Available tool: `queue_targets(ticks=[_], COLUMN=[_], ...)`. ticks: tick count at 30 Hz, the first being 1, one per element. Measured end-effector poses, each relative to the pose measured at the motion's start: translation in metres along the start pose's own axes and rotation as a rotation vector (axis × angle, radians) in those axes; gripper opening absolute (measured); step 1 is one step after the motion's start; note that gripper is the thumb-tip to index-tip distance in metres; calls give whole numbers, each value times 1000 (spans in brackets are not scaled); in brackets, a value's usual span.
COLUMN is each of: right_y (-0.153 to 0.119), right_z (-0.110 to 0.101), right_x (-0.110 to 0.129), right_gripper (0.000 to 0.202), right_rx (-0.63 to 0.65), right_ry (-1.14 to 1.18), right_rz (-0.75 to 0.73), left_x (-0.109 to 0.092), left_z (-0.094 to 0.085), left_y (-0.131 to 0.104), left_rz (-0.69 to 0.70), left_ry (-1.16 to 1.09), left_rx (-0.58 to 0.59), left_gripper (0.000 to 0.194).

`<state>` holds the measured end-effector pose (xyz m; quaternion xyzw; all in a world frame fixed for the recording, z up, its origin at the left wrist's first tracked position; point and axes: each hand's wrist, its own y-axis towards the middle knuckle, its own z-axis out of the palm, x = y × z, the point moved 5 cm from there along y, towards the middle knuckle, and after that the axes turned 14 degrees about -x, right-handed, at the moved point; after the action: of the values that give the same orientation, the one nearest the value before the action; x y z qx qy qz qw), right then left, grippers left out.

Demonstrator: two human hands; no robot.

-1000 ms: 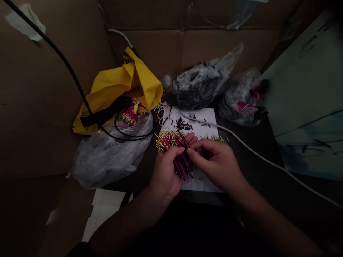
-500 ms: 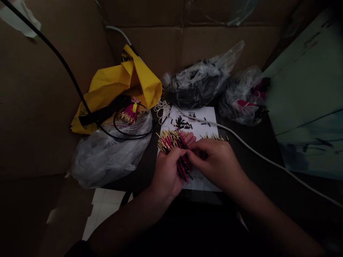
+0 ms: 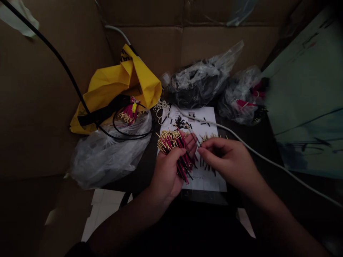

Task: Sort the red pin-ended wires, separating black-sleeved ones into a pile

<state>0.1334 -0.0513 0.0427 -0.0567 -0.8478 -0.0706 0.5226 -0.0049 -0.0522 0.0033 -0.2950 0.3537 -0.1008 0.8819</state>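
My left hand [image 3: 167,169] is closed round a thick bundle of short red and black wires [image 3: 171,141] with gold-coloured ends. Its thumb lies across the bundle, while its fingers show stretched out behind. Just to the right, my right hand [image 3: 227,155] pinches thumb and forefinger together beside the left fingertips. A small pale thing shows at that pinch, too small and dim to name. Behind the right hand lie more black wires with gold ends [image 3: 207,166] on a printed white sheet [image 3: 198,184]. Several short black tubes [image 3: 180,123] are scattered on the sheet's far part.
A yellow bag [image 3: 107,80] and a clear plastic bag [image 3: 112,157] lie at the left, with another wire bundle [image 3: 128,112] between them. Filled plastic bags [image 3: 199,84] stand at the back. A grey cable [image 3: 254,150] crosses the dark table; cardboard walls [image 3: 150,43] enclose it.
My right hand has moved a little right, away from the bundle, uncovering the left fingers and wires on the sheet. The left hand keeps its hold in nearly the same place.
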Motion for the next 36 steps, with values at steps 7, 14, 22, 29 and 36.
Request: queue_targets(ticks=[7, 14, 22, 29, 36], right_y=[-16, -26, -27, -38, -42], right_z=[-75, -82, -59, -4, -2], right_x=[-66, -85, -19, 25, 4], right_gripper=[20, 31, 16, 7, 11], right_rx=[-221, -206, -346, -77, -16], right_ry=[-619, -794, -479, -217, -244], right_rz=[79, 43, -263, -401, -226], left_x=[-4, 2, 5, 9, 9], left_z=[-4, 0, 4, 0, 0], left_y=[0, -6, -14, -14, -11], left_rz=[-13, -78, -96, -95, -65], left_ry=[-25, 29, 36, 82, 26], left_rx=[-10, 34, 153, 125, 101], left_gripper=[50, 47, 40, 48, 45])
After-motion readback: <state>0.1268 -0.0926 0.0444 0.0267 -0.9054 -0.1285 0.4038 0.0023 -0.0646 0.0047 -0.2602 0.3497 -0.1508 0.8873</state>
